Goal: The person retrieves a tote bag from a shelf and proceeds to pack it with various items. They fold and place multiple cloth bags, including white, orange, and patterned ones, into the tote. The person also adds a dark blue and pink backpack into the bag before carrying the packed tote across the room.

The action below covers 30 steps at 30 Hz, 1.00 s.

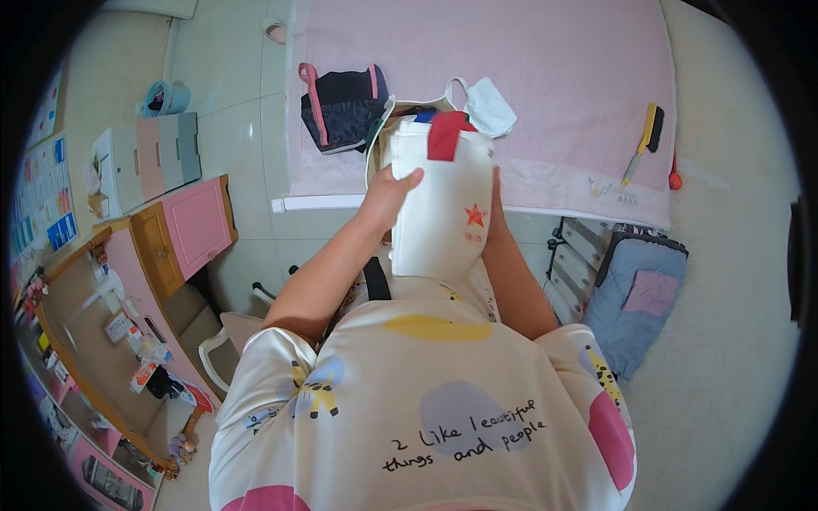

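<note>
Between my two hands is a folded white canvas bag (441, 204) with a red star, some red writing and a red strap (443, 137) over its top edge. My left hand (388, 195) grips its left side, thumb on the front face. On the right side, my right hand (497, 201) holds the edge, its fingers mostly hidden behind the bag. Just beyond stands an open cream tote bag (418, 103) with dark and coloured cloth inside, partly hidden by the folded bag. A black bag with pink handles (345, 105) and a folded white cloth (491, 107) lie on either side.
The pink mat-covered bed (562, 70) spreads ahead, with a yellow-handled brush (647, 137) at its right. A pink-and-wood desk (198, 230) and white chair (214, 351) stand left. A blue-grey quilted item (632, 306) lies low on the right.
</note>
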Tool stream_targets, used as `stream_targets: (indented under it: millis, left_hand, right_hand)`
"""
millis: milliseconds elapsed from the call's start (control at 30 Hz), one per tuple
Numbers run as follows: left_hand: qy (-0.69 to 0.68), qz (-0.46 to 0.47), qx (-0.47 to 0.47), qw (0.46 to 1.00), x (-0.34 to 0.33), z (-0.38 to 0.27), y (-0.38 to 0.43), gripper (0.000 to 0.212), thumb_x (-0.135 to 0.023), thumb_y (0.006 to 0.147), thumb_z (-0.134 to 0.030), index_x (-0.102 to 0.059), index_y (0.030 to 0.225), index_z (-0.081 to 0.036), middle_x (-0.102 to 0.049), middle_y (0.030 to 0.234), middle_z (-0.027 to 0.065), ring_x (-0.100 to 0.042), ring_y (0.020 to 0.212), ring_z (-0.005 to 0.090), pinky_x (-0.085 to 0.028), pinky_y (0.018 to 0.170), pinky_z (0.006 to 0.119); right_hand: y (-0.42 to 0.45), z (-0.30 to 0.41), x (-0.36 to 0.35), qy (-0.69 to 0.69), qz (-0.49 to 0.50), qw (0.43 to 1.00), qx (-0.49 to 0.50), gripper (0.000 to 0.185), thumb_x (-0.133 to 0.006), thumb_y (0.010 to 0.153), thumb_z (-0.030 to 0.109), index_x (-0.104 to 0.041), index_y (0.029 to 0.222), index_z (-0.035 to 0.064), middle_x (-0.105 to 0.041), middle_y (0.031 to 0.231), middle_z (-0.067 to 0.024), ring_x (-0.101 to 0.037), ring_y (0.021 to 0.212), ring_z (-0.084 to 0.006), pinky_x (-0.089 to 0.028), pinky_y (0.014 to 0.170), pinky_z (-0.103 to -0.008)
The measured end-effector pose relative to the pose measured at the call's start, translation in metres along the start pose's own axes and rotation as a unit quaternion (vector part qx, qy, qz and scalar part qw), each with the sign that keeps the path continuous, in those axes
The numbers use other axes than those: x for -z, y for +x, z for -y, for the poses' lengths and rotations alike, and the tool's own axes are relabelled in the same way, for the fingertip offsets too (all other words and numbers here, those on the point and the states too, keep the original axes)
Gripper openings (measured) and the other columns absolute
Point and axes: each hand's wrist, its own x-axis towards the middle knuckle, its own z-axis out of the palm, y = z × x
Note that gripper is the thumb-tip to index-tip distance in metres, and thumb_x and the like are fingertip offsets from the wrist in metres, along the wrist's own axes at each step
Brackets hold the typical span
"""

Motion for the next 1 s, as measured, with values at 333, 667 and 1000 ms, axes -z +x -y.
stream_targets:
  millis: [333,667,1000]
  left_hand:
    - [-0.079,-0.090,0.230,0.966,0.051,0.025,0.135,0.035,-0.056,0.087,-0.020,-0.050,0.115,0.001,-0.058,0.109,0.0161,-0.058,0.096,0.0275,-0.045,0.083,0.042]
    - [0.305,-0.240,-0.105,0.915,0.068,0.066,0.173,0.041,-0.061,0.082,-0.022,-0.051,0.112,0.004,-0.061,0.101,0.0185,-0.059,0.092,0.0301,-0.044,0.080,0.034]
    - [0.790,0.007,-0.020,0.612,0.003,0.046,0.085,0.096,-0.066,0.070,-0.051,-0.013,0.142,-0.017,0.006,0.145,0.0218,0.010,0.134,0.0393,-0.015,0.100,0.062]
  right_hand:
    - [0.062,0.007,0.004,0.053,0.055,0.991,-0.111,0.044,-0.057,0.082,0.032,-0.052,0.114,0.0029,-0.061,0.097,-0.0113,-0.060,0.086,-0.0211,-0.051,0.074,-0.0342]
    - [0.143,-0.055,0.074,-0.625,-0.205,0.743,0.121,0.044,-0.066,0.073,0.019,-0.051,0.107,-0.0045,-0.060,0.099,-0.0214,-0.059,0.093,-0.0320,-0.046,0.080,-0.0380]
    - [0.141,-0.024,0.047,-0.548,-0.157,0.809,0.145,0.042,-0.060,0.078,0.015,-0.050,0.114,-0.0044,-0.059,0.105,-0.0203,-0.058,0.098,-0.0314,-0.045,0.083,-0.0368]
